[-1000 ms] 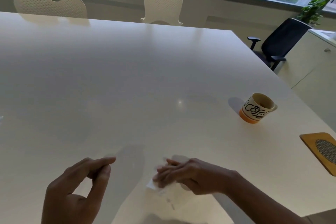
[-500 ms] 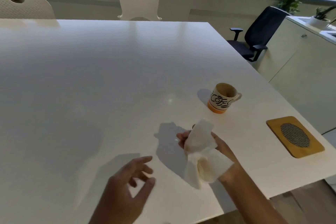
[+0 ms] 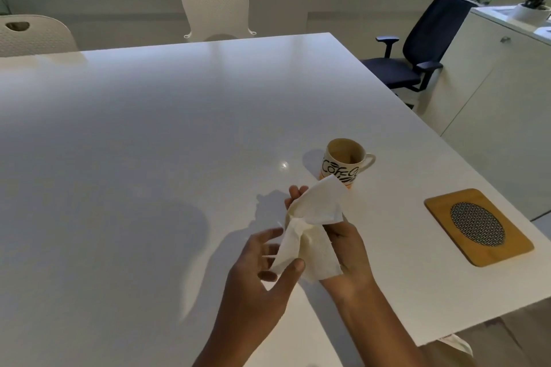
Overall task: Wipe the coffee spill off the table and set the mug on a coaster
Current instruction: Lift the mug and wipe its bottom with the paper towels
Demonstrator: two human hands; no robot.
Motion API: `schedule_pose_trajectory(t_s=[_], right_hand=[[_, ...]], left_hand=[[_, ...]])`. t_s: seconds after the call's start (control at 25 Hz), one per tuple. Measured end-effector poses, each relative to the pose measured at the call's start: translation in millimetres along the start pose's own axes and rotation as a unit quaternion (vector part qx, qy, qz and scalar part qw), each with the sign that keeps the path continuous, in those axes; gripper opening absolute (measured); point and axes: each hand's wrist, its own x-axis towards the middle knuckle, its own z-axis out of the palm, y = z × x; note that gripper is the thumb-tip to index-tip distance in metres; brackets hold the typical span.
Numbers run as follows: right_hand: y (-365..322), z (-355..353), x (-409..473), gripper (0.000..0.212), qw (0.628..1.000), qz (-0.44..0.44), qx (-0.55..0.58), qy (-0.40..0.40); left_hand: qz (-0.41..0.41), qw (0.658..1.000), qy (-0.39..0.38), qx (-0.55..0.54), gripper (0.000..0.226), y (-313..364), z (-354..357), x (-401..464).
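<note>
A white chair (image 3: pixel 32 36) stands behind the far left edge of the white table (image 3: pixel 149 158), and a second white chair (image 3: pixel 216 7) stands behind its far edge.

Above the near edge, the left hand (image 3: pixel 256 271) pinches the lower corner of a crumpled white paper towel (image 3: pixel 310 229) between thumb and fingertips, the other fingers loosely spread. Just beside it, the right hand (image 3: pixel 346 250) holds the same towel, which drapes over its palm and fingers; fingertips (image 3: pixel 295 192) show past the towel's upper left side. Both hands are raised off the tabletop.

The mug (image 3: pixel 343 162), cream with black lettering and an orange base, stands upright on the bare table just beyond the towel, handle to the right. The wooden coaster (image 3: pixel 478 226), with a round mesh centre, lies near the right edge, well apart from the mug.

A dark office chair (image 3: pixel 417 48) and a pale cabinet (image 3: pixel 492 92) stand beyond the right edge.
</note>
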Motion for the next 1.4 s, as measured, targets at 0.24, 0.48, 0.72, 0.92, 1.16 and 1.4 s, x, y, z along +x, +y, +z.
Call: schedule_pose_trajectory(t_s=[0.24, 0.48, 0.72, 0.92, 1.16, 1.4], right_hand=[[-16, 3, -11, 0.047, 0.959, -0.151, -0.239, 0.017], [-30, 8, -20, 0.046, 0.838, -0.29, -0.447, 0.116], [-55, 6, -31, 0.059, 0.802, -0.337, -0.475, 0.131], [-94, -4, -51, 0.063, 0.87, -0.287, -0.392, 0.086], [-128, -30, -79, 0.054, 0.949, -0.099, -0.298, 0.015], [-151, -48, -91, 0.03, 0.909, -0.187, -0.36, 0.094]], left_hand=[[0.003, 1.0, 0.022, 0.015, 0.04, 17, 21, 22], [-0.084, 0.982, -0.066, -0.154, 0.057, 27, 36, 38], [-0.105, 0.975, -0.122, -0.151, 0.059, 37, 59, 45], [-0.11, 0.968, -0.161, -0.16, 0.045, 40, 74, 57], [-0.099, 0.946, -0.263, -0.162, 0.041, 51, 90, 75], [0.087, 0.99, -0.097, 0.051, 0.041, 70, 105, 105]])
